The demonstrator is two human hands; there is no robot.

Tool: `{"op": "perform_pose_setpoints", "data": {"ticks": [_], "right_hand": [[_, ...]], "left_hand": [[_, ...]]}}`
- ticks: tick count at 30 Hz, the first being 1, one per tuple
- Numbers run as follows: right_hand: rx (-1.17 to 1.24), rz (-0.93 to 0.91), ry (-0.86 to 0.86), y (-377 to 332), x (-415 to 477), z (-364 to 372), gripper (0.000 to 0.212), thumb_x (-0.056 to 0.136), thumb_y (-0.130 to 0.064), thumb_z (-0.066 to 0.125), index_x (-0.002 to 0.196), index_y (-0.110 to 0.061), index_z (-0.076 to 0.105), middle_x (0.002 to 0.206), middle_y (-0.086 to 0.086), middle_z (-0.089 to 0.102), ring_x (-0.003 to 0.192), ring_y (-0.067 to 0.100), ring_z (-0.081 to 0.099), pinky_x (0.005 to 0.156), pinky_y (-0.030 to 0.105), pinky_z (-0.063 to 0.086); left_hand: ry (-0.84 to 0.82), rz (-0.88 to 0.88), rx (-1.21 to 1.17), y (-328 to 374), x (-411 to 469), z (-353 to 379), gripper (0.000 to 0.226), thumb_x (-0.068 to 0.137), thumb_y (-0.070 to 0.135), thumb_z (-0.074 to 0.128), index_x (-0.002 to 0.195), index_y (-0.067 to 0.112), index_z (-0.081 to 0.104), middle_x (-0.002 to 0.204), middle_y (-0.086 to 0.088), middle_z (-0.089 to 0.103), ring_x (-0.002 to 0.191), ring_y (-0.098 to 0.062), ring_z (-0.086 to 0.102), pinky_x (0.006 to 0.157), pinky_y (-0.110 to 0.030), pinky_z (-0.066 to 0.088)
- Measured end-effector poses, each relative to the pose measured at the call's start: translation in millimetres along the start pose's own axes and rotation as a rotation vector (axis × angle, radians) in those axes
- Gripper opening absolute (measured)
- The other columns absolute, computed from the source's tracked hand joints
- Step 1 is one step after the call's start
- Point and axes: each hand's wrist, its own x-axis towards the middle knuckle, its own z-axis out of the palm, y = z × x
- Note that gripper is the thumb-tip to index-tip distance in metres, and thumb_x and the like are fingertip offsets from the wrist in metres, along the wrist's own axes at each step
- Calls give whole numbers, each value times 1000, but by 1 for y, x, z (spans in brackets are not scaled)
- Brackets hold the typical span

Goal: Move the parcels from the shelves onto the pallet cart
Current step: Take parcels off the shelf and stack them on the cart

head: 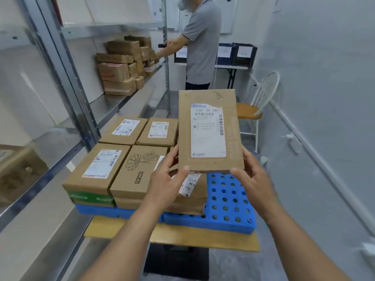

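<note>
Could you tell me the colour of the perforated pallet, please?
The perforated plastic pallet is blue; head view.

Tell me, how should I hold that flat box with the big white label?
Take the flat box by its two long edges near the lower end, left hand from the left, right hand from the right. It is wide and thin, so one hand may not span it.

White walls [324,57], grey floor [304,189], white wooden-seated chair [246,111], folding table [231,67] beyond

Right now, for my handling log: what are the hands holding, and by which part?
A flat cardboard parcel, gripped at its near corners by left hand and right hand.
</note>
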Motion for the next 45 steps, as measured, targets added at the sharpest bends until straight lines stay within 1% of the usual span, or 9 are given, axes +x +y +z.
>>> {"op": "perform_pose_setpoints", "data": {"ticks": [4, 8, 15, 21, 26, 32, 37, 41, 45], "right_hand": [[-48, 41, 87, 16, -8, -32, 55, 91, 0, 53, 138, -25, 46, 112, -25, 64, 106, -4, 60, 88, 18, 49], [-38, 105, 114, 28, -17, -55, 51, 90, 1, 54, 128, -32, 49, 109, -26, 61, 97, -13, 59, 75, 6, 46], [-29, 264, 44, 63, -20, -70, 48, 92, -10, 54, 130, -38, 48, 114, -15, 65, 102, -1, 61, 78, 22, 52], [-17, 352, -8, 90, -21, -65, 46, 93, -14, 55, 128, -42, 46, 117, -15, 62, 109, 5, 58, 92, 32, 52], [-10, 380, -39, 99, -18, -63, 39, 94, -16, 55, 117, -47, 48, 111, -18, 61, 104, 1, 57, 78, 19, 51], [-15, 408, -57, 111, -14, -60, 36, 94, -21, 54, 109, -53, 47, 114, -17, 59, 110, 7, 55, 91, 31, 50], [-37, 460, -75, 120, -17, -61, 37, 94, -23, 54, 114, -54, 46, 116, -14, 61, 111, 10, 57, 92, 35, 51], [-58, 480, -76, 122, -15, -61, 37, 94, -23, 54, 118, -51, 45, 115, -14, 61, 110, 10, 57, 92, 37, 51], [-98, 496, -102, 122, -14, -63, 43, 94, -24, 55, 134, -36, 44, 119, -11, 60, 111, 9, 55, 86, 28, 50]], "left_hand": [[-143, 16, 64, 5, 9, 32, 53, 91, 23, 58, 132, 47, 36, 119, 33, 50, 113, 15, 47, 90, -9, 40], [-245, -30, 166, -2, 13, 54, 52, 91, 25, 60, 138, 35, 38, 126, 25, 48, 123, 5, 41, 101, -21, 34], [-366, -121, 424, -22, 24, 72, 46, 84, 39, 61, 129, 35, 48, 128, 15, 54, 123, -4, 46, 104, -40, 41], [-447, -138, 650, -34, 26, 80, 51, 73, 59, 46, 120, 40, 52, 115, 12, 60, 112, -16, 50, 91, -41, 46], [-437, -125, 786, -37, 27, 86, 46, 90, 45, 51, 133, 28, 46, 123, 2, 49, 118, -18, 37, 97, -33, 36], [-447, -108, 840, -43, 30, 87, 60, 92, 41, 51, 146, 23, 30, 139, 2, 40, 128, -18, 31, 105, -32, 32], [-462, -67, 869, -44, 31, 86, 39, 92, 37, 52, 128, 23, 52, 121, 7, 44, 118, -15, 35, 97, -27, 34], [-444, -21, 906, -44, 30, 87, 39, 93, 37, 51, 129, 23, 52, 122, 7, 44, 116, -15, 35, 98, -28, 34], [-442, 2, 928, -44, 30, 88, 37, 93, 36, 50, 127, 21, 53, 122, 6, 44, 115, -15, 35, 97, -28, 34]]}}
